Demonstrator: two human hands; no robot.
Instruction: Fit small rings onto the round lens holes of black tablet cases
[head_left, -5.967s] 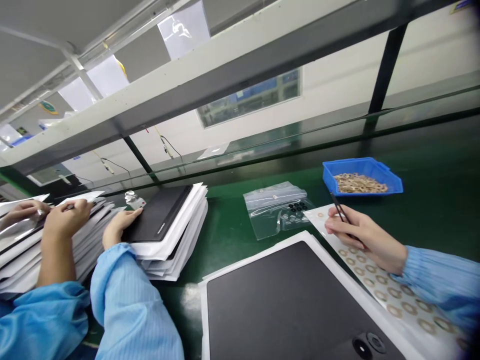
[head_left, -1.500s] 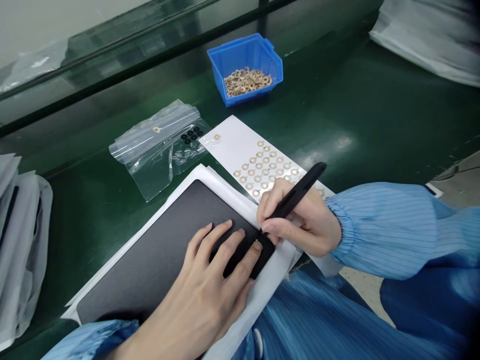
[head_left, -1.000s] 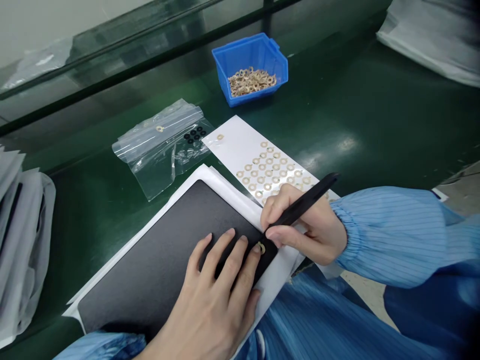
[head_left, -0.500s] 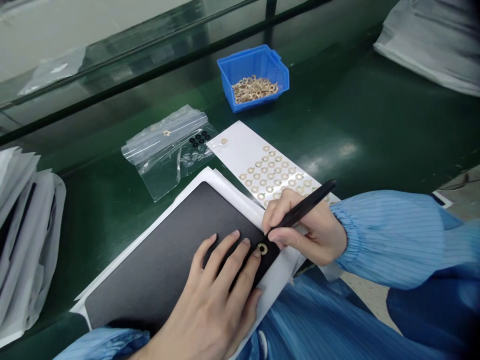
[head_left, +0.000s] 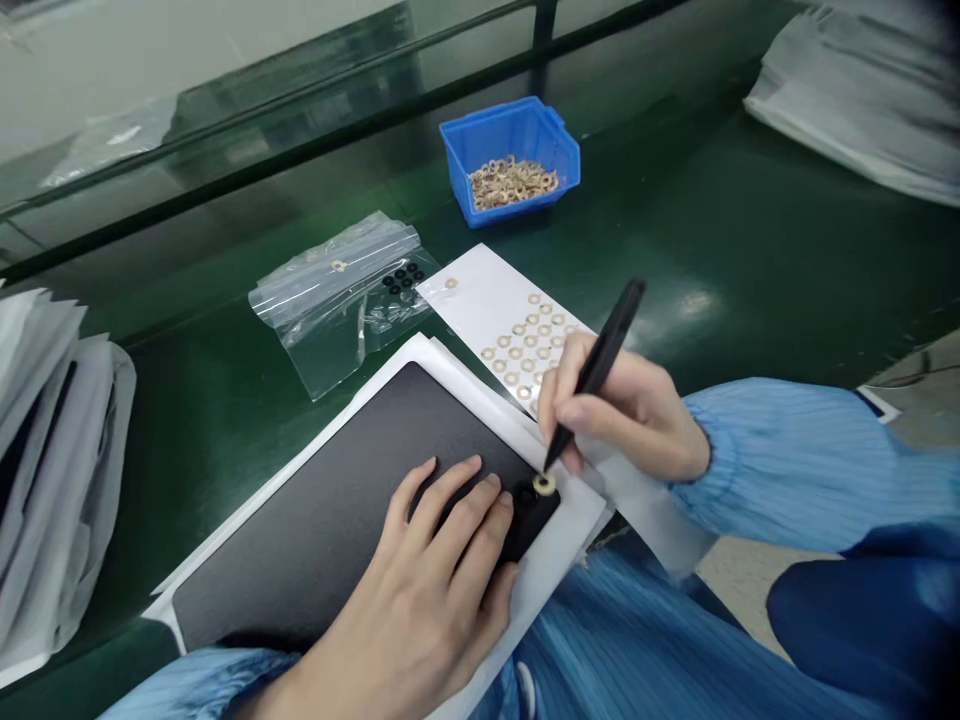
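Observation:
A dark flat device (head_left: 352, 500) lies on white wrapping on the green bench. My left hand (head_left: 427, 590) rests flat on its near right part, fingers stretched out. My right hand (head_left: 622, 410) grips black tweezers (head_left: 592, 375) like a pen, tip pointing down at a small gold ring (head_left: 544, 484) that sits on the device's right corner beside a black round part (head_left: 525, 495). Behind my right hand lies a white sheet (head_left: 495, 310) carrying several gold rings.
A blue bin (head_left: 510, 160) of gold rings stands at the back. A clear plastic bag (head_left: 341, 290) with small black parts lies left of the sheet. Wrapped stacks sit at the far left (head_left: 52, 470) and top right (head_left: 862, 90).
Since six seconds ago my view dropped from the neighbour's stack to my device. In the last second the ring came to lie flat on the corner and the tweezers tilted upright.

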